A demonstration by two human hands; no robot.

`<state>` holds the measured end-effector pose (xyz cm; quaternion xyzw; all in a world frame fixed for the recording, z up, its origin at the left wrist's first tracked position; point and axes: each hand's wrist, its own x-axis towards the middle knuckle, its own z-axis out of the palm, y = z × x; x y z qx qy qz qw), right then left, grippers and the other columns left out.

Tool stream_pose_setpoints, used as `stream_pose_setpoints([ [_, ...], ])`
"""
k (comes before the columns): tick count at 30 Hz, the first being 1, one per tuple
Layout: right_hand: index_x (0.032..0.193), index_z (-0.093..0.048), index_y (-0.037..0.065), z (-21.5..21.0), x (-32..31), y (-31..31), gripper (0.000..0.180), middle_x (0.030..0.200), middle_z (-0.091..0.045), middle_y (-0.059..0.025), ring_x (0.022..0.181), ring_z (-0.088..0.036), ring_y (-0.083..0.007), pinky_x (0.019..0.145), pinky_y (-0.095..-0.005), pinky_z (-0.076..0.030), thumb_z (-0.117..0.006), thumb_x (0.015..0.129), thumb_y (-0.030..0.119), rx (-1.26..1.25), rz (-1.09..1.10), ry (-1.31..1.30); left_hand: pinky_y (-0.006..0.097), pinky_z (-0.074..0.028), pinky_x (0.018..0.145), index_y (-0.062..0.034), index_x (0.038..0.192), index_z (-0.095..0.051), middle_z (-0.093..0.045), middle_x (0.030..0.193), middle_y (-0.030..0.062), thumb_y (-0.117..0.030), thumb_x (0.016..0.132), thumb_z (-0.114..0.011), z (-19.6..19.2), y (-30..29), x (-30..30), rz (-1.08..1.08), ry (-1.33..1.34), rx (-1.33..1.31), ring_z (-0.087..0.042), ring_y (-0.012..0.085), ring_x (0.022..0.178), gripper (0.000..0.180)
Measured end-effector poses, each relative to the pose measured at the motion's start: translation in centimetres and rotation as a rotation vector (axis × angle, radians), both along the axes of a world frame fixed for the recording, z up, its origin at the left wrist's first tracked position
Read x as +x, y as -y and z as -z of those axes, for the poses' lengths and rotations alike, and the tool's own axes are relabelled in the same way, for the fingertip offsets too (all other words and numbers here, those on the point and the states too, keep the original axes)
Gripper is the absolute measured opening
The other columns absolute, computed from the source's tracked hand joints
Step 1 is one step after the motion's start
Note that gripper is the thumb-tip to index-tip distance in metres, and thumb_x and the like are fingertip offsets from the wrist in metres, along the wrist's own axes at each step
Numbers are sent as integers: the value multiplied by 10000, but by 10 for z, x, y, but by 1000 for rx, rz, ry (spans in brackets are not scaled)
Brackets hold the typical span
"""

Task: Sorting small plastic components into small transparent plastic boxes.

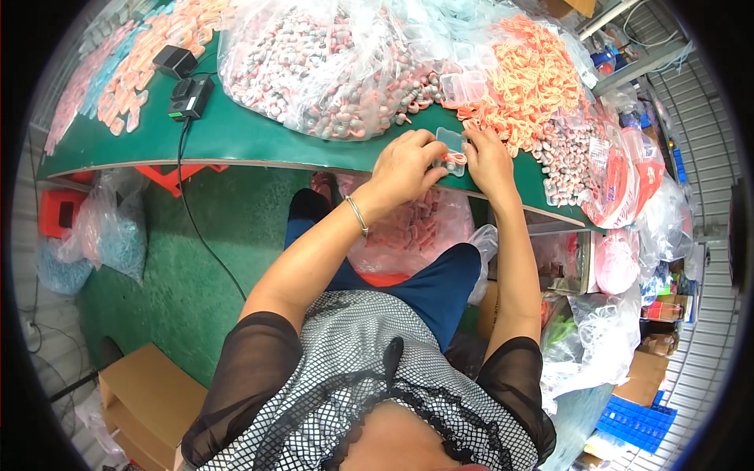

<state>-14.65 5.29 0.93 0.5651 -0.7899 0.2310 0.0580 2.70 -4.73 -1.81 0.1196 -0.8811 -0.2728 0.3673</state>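
Note:
A small clear plastic box (pixel 449 140) with its lid up is between my hands at the front edge of the green table (pixel 259 143). Inside its lower half lies a small loop of orange cord (pixel 455 158). My left hand (pixel 403 166), a metal bangle on its wrist, grips the box's left side with thumb and fingers. On the other side, the bent fingers of my right hand (pixel 488 159) hold the box's right edge near the cord. Just beyond my right hand is a heap of orange cord loops (pixel 534 74).
A large clear bag of grey-and-pink small parts (pixel 314 74) sits beyond my left hand. More such parts (pixel 564 157) lie right. Filled orange cases (pixel 169 39) and a black device with a cable (pixel 191 97) are left. A cardboard box (pixel 153 392) stands on the floor.

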Motion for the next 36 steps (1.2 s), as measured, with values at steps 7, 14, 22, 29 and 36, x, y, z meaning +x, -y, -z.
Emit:
stream_pose_setpoints([
  [7,1044,-643,14,2,-3,-13,261,908,-640,-81,782,-627,-175,697,-276,-502,-702,789,4,-197,-98,442,400,-497,804,-78,1151,-587,-606,997,107,-155,739,-773,-7,-6,-2,-43,-21,57,-592,309,947,459],
  [14,1052,-632,14,8,17,-27,309,967,-618,-148,900,-616,-322,788,-371,-509,-724,757,26,-253,-331,127,436,-490,800,-49,1070,-609,-591,1006,120,-171,838,-690,0,-1,-7,5,67,-18,-586,330,941,275],
  [22,1023,-669,27,11,34,-9,255,904,-650,-119,829,-630,-263,718,-348,-511,-729,777,53,-252,-320,348,433,-501,662,-36,942,-640,-575,873,133,-192,855,-677,-1,15,12,59,25,-35,-607,343,760,183],
  [29,1184,-616,93,-27,-4,47,448,1206,-605,-89,1150,-524,-298,990,-434,-386,-736,758,165,-221,-199,-253,389,-500,723,-68,976,-633,-584,962,88,-157,795,-719,-4,21,38,-45,-41,-285,-606,289,840,219],
  [36,1283,-539,142,-26,-24,79,591,1191,-572,-75,1161,-502,-299,995,-501,-327,-739,727,107,-104,-136,-571,376,-500,715,-57,976,-631,-601,938,96,-99,765,-689,-14,14,40,-124,-43,-214,-607,286,855,224],
])
